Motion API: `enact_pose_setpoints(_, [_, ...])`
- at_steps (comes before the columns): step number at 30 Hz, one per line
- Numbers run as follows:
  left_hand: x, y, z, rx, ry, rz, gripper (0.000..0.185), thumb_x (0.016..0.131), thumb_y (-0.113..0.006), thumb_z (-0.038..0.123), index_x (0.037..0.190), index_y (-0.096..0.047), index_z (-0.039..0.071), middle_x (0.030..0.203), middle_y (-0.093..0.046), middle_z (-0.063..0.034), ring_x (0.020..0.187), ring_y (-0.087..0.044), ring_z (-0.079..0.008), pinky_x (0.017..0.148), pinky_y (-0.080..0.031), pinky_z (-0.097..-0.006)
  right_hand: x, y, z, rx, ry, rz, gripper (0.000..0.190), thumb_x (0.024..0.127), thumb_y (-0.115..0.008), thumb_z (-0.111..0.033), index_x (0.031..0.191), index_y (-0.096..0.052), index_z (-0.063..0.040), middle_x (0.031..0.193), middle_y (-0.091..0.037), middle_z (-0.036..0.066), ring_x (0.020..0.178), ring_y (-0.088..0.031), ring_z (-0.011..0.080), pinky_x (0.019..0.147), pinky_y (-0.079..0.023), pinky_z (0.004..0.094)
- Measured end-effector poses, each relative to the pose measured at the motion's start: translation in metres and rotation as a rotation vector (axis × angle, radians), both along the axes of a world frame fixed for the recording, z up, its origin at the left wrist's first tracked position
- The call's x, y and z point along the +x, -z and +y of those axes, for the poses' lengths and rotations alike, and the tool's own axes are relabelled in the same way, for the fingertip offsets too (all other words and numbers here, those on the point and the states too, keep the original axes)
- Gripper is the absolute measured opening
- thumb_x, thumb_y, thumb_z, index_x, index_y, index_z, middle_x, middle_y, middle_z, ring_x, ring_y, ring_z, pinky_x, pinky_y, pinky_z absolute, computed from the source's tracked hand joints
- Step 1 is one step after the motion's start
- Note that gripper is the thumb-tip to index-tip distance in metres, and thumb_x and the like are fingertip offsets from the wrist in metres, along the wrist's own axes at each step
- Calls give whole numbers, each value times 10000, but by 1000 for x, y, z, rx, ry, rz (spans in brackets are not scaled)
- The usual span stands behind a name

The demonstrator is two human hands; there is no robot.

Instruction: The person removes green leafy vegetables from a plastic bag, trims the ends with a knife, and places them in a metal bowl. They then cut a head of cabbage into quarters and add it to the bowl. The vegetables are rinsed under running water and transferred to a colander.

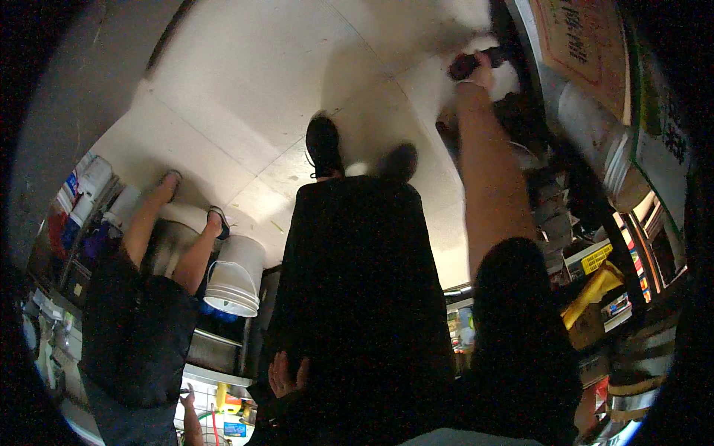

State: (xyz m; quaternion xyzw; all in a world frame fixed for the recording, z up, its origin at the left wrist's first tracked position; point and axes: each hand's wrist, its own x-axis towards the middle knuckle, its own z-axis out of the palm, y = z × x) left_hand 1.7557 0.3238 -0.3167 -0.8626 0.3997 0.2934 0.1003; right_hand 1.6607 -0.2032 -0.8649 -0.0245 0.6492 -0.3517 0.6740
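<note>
My right arm reaches down and forward at the right. At its end my right hand [481, 69] is closed around a dark, blurred object [463, 67] that I cannot identify. A whitish thing [506, 81] lies just beside it, too blurred to name. Low in the picture, my left hand [287, 374] hangs against my dark clothing with its fingers apart and nothing visible in it. Between my hands, dark cloth covers my front, and my black shoe [323, 136] shows on the pale floor.
Another person in dark shorts [139, 323] stands at the left, beside a white plastic bucket [233, 279]. Shelving with bottles and packs lines the far left. Cardboard box [585, 50], stacked white containers [616, 161] and a yellow item [591, 292] crowd the right side.
</note>
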Motion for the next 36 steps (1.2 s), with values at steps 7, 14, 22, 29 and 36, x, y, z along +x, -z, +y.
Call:
enact_pose_setpoints(7, [10,-10,2,-23,38,64,375,914,-626,153,1286,-586,132,1286,-567,-216,1142,-581,-365,964,-462,-496,-59,-54,9,111,-642,412,190,841,-632,-190,956,-615,-40,894,-664,151,791,-643,303,718,-525,418])
enact_pose_setpoints(14, [0,-30,-17,212,-109,390,665,819,-627,152,1446,-409,188,1484,-351,-204,1389,-322,-373,1091,-305,-529,-80,-227,227,-202,-1880,199,232,854,-647,-218,987,-659,-28,946,-688,154,876,-660,291,793,-517,402])
enact_pose_setpoints(22, [-63,-68,13,139,-526,524,651,873,-641,352,1451,-399,173,1506,-330,-205,1386,-325,-374,1085,-343,-520,-69,-463,289,-402,-2360,87,398,886,-644,-234,1218,-578,-24,1113,-663,196,1053,-632,316,889,-503,390])
enact_pose_setpoints(29, [-131,-136,96,-243,-1005,337,549,838,-670,290,1329,-521,96,1381,-467,-221,1266,-459,-395,1038,-418,-458,-74,-495,205,-1061,-3406,477,379,901,-583,-254,1204,-574,-27,1107,-651,210,1042,-609,398,884,-501,470])
enact_pose_setpoints(36, [-177,-200,194,-700,-1512,-67,446,852,-622,236,1253,-564,50,1221,-593,-191,1138,-554,-378,977,-450,-446,90,-600,310,-1149,-3362,547,296,855,-602,-236,1086,-645,-57,1076,-676,202,1010,-637,371,907,-503,418])
